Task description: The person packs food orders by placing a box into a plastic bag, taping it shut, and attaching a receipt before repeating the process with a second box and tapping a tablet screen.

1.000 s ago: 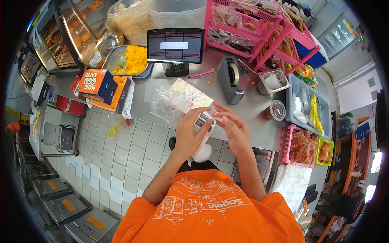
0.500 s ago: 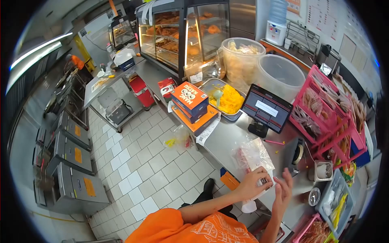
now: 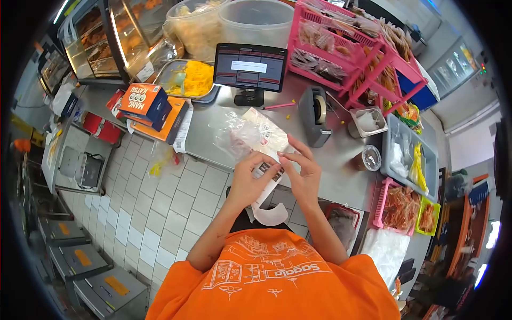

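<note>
A long white printed receipt [image 3: 265, 198] hangs down in front of the orange shirt, its lower end curling. My left hand [image 3: 252, 178] pinches its upper part between thumb and fingers. My right hand [image 3: 304, 175] meets it from the other side, thumb and index finger closed at the receipt's edge and the upper fingers raised. Just beyond my hands lies a white paper packet [image 3: 272, 130] with red print, beside a crumpled clear plastic bag [image 3: 237, 133] on the steel counter [image 3: 205, 125].
Behind the packet stands a touchscreen [image 3: 249, 68]; a tape dispenser [image 3: 316, 117] is to its right. Orange boxes [image 3: 143, 104] and a tray of yellow food [image 3: 192, 80] are at left. Pink baskets [image 3: 341, 48], a lidded cup [image 3: 368, 158] and a grey bin [image 3: 408, 154] line the right.
The view has swung to the right and down. My right hand, previously apart with fingers stretched, has come in against the receipt beside my left hand.
</note>
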Available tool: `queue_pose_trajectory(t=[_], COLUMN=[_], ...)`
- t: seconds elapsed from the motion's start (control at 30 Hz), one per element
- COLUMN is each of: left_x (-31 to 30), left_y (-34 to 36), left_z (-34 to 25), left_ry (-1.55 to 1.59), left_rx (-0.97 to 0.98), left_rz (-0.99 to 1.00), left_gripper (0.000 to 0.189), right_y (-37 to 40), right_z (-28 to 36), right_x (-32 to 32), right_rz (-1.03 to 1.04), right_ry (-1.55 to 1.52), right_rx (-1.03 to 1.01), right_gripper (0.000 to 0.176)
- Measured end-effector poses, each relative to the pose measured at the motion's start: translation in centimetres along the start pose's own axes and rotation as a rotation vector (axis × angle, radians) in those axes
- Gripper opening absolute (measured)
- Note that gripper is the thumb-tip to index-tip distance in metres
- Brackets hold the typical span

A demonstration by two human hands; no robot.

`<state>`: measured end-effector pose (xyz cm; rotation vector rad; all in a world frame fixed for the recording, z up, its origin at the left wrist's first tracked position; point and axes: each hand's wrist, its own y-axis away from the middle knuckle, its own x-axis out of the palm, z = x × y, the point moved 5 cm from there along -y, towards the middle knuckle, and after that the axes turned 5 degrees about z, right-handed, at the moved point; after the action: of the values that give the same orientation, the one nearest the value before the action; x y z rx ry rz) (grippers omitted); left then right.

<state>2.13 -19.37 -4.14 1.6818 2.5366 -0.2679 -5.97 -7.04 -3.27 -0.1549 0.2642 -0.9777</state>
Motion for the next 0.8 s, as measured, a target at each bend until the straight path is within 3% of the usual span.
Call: queue_pose_trajectory(t=[0.03,0.1,0.13,0.2,0.3,0.37,0.43,0.5,0.6,0.73,0.8], left_x=[0.0,-0.1,-0.2,-0.4,-0.4,-0.3,-0.4,-0.5,-0.5,0.1,0.4], left_y=[0.0,0.0,0.0,0.1,0.5,0.6,0.5,0.4,0.7,0.8,0.8], left_z=[-0.1,-0.2,-0.3,-0.6,-0.9,-0.5,-0.2,-0.4,-1.5,-1.8,-1.5], left_ry=[0.000,0.016,0.033,0.030,0.075,0.120,0.065,0.015,-0.073,-0.115,-0.137], left_rx=[0.001,0.008,0.016,0.014,-0.035,-0.084,-0.011,0.031,0.092,0.139,0.153], left_rz=[0.005,0.007,0.006,0.039,0.095,0.114,0.087,0.074,0.070,0.127,0.140], left_gripper=[0.009,0.009,0.009,0.007,0.006,0.006,0.007,0.007,0.007,0.008,0.008], right_y=[-0.2,-0.3,-0.4,-0.6,-2.5,-2.4,-1.6,0.6,3.1,3.5,3.3], right_z=[-0.1,1.2,1.4,2.9,1.5,1.4,1.0,-2.0,-1.8,-2.2,-2.7], right_x=[-0.2,-0.5,-0.8,-1.4,-4.8,-5.6,-5.6,-4.7,-3.0,-2.0,-1.5], right_rz=[-0.007,-0.042,-0.040,-0.015,-0.171,-0.154,-0.136,0.122,0.072,0.042,0.114], right_ry=[0.000,0.221,0.221,0.594,0.690,0.741,0.786,0.155,-0.034,-0.133,-0.322], right_rx=[0.000,-0.278,-0.276,-0.472,-0.396,-0.365,-0.327,0.148,0.321,0.407,0.502], right_gripper=[0.018,0.019,0.019,0.020,0.018,0.016,0.014,0.014,0.016,0.017,0.017])
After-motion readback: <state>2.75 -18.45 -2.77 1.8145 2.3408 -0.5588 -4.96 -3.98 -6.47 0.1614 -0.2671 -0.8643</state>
